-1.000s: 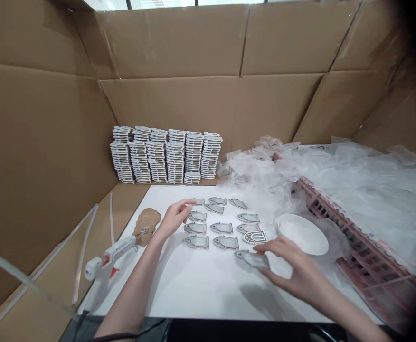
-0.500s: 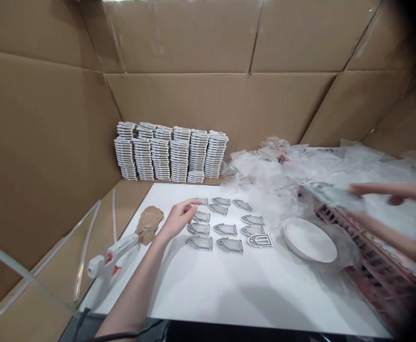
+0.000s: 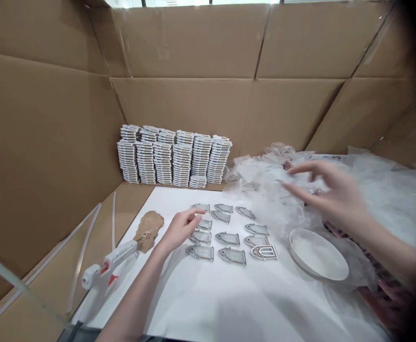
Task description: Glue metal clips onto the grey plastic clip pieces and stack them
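My left hand (image 3: pixel 182 230) hovers at the left side of several small grey arch-shaped frames (image 3: pixel 231 256) laid out on the white table. Its index finger is stretched out over the back-left ones, thumb apart, nothing visibly held. Over the heap of clear plastic bags (image 3: pixel 265 199), my right hand (image 3: pixel 336 194) is blurred, with thumb and index finger spread. A pale blurred piece of plastic (image 3: pixel 274 173) lies just past its fingertips, apparently out of its grip. One arch piece with a white and brown pattern (image 3: pixel 264 252) overlaps a grey frame at the right.
A white glue gun (image 3: pixel 111 263) points at a brown lump-like pad (image 3: pixel 149 230) on the left. Clear glue sticks (image 3: pixel 83 256) lie on cardboard. Stacks of white-edged pieces (image 3: pixel 163 164) stand at the back. A white bowl (image 3: pixel 341 270) sits beside a pink basket (image 3: pixel 375 304).
My right hand has swung left over the plastic heap and its fingers have parted from the clear plastic piece it held. My left hand stays by the frames. The view has tilted slightly.
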`<state>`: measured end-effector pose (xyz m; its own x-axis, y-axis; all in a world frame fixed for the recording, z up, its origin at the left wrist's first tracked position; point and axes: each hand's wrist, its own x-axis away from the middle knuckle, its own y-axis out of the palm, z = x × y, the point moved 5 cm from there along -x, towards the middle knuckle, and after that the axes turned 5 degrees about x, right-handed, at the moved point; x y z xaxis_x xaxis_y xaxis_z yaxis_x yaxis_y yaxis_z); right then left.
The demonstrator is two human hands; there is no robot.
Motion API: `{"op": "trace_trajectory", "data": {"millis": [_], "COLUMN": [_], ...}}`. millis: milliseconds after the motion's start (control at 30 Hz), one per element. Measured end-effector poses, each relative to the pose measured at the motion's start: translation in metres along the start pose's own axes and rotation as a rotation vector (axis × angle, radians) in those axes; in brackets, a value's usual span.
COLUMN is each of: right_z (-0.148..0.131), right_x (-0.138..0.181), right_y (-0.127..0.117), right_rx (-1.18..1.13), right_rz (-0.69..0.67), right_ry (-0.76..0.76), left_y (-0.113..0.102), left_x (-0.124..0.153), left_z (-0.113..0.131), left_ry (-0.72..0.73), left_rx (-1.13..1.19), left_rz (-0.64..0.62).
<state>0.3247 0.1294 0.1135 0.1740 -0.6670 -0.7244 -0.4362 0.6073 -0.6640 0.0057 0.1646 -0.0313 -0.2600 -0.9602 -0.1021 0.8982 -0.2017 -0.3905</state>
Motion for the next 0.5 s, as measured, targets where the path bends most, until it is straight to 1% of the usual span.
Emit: {"op": "trace_trajectory", "data": {"millis": [67, 133, 167, 233, 367, 500], "right_z": [-0.016, -0.022, -0.024, -0.024, -0.019, -0.019], "right_x": [-0.029, -0.045, -0.048, -0.050, -0.049, -0.047], "right_y": [0.056, 0.094, 0.105, 0.115, 0.110, 0.110], "right_rx": [-0.105, -0.142, -0.151, -0.155, -0.150, -0.203], "right_rz": [-0.169, -0.252, -0.285, -0.300, -0.264, -0.287], "right_ry": [-0.090, -0.109, -0.122, -0.137, -0.116, -0.059], "left_y": [-0.001, -0.001, -0.001, -0.001, -0.002, -0.002], "left_x": [0.000, 0.000, 0.000, 0.000, 0.001, -0.001], "left_z": [-0.001, -0.001, -0.001, 0.000, 0.004, 0.006], "left_ry": [-0.001, 0.001, 0.003, 0.002, -0.007, -0.010], "left_rx": [0.010, 0.025, 0.023, 0.002, -0.005, -0.008], "left_rz": [-0.002, -0.014, -0.018, -0.014, -0.014, -0.029]}}
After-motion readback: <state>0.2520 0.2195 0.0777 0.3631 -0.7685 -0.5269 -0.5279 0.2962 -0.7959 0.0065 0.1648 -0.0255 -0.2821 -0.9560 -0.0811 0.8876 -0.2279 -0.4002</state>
